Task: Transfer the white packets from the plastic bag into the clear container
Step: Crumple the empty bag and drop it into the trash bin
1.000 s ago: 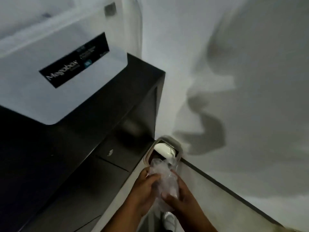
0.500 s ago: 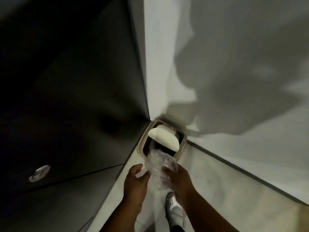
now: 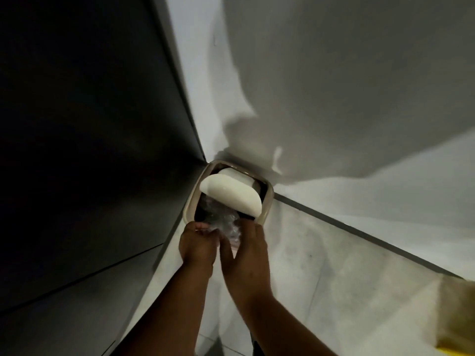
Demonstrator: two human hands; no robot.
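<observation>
I seem to be looking down into a corner of a home or office room, judging by the swing-lid bin point(image 3: 267, 199) on pale floor tiles point(image 3: 321, 265) between a dark cabinet point(image 3: 90, 163) and a white wall point(image 3: 347, 86).

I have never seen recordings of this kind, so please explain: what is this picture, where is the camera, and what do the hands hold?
There is no machine here. A person wears a wide-angle camera on the head, looking down at two bare hands. The left hand and the right hand both grip a crumpled clear plastic bag and push it into the opening of a beige bin with a white swing lid. The bin stands on the pale floor in a corner, between a dark cabinet and a white wall. No white packets are visible.
</observation>
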